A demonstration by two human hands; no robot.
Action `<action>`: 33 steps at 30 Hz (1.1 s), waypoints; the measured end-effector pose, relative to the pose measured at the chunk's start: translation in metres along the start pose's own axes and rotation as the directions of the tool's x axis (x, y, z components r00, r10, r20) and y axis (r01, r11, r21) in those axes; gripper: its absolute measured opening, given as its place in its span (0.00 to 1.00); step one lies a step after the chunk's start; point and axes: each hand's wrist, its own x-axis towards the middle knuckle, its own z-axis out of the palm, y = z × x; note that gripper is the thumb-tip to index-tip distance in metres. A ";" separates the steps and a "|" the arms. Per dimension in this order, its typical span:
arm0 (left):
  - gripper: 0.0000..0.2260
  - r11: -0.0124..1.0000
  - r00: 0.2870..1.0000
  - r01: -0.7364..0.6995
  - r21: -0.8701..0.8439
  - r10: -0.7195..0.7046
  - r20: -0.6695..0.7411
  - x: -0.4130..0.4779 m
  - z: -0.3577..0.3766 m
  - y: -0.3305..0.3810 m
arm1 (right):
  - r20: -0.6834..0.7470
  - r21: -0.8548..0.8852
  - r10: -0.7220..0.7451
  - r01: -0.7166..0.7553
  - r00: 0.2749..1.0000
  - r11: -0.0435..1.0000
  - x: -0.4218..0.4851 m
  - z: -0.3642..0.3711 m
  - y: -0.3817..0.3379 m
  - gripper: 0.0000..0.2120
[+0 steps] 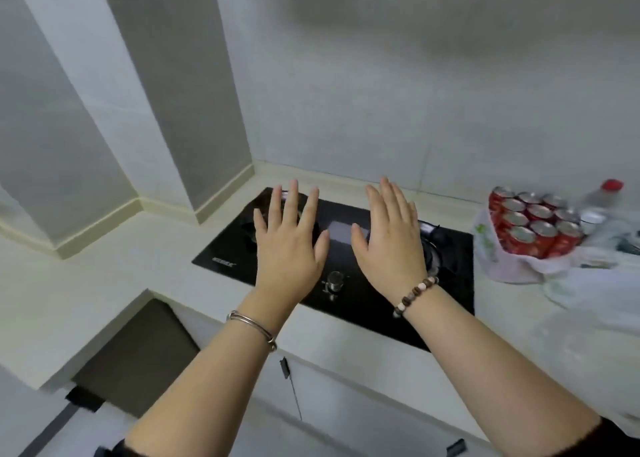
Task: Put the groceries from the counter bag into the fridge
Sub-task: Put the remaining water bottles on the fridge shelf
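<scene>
Pale tiled wall [415, 93] rises behind a cream counter [121, 266] with a black glass hob [360, 304] set into it. Both hands are stretched out above the hob, palms down, holding nothing.

The left hand [287, 242] has its fingers [293, 200] straight and slightly spread, the thumb angled out toward the other hand. The right hand [389, 242] is flat too, but its fingers [388, 197] lie closer together, with the thumb pointing toward the left hand. Whether the fingertips touch the glass or hover over it cannot be told.

A metal knob [334, 281] sits on the hob nearer the person than the fingers, between the two wrists. A silver bangle [251, 326] circles the left wrist and a bead bracelet [415, 295] the right.

Well off to the right of the right hand's fingers, past the hob's edge, a white plastic bag [502, 266] lies open on the counter. A block of red cans [536, 224] stands upright in it. Just beyond the cans is a clear bottle [602, 200] with a red cap, blurred. Neither hand touches the bag.
</scene>
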 end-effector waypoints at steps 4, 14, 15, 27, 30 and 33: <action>0.27 0.987 0.992 -0.125 -0.100 0.127 0.019 0.032 0.039 0.062 | -0.055 -0.084 0.147 -0.152 0.988 0.985 -0.002 -0.017 0.071 0.28; 0.28 0.920 0.952 -0.271 -0.283 0.299 0.061 0.095 0.127 0.260 | -0.132 -0.201 0.299 -0.320 0.945 0.926 0.003 -0.080 0.269 0.29; 0.28 0.913 0.948 -0.276 -0.299 0.310 0.069 0.101 0.136 0.281 | -0.136 -0.211 0.314 -0.337 0.940 0.917 0.003 -0.087 0.290 0.29; 0.29 0.825 0.868 -0.378 -0.420 0.474 0.151 0.160 0.215 0.457 | -0.118 -0.226 0.515 -0.528 0.849 0.819 0.008 -0.139 0.485 0.30; 0.28 0.818 0.839 -0.403 -0.411 0.509 0.191 0.188 0.231 0.487 | -0.094 -0.244 0.581 -0.585 0.808 0.774 0.024 -0.143 0.529 0.30; 0.28 0.839 0.824 -0.392 -0.379 0.503 0.260 0.222 0.243 0.516 | -0.120 -0.265 0.630 -0.637 0.767 0.724 0.042 -0.145 0.569 0.30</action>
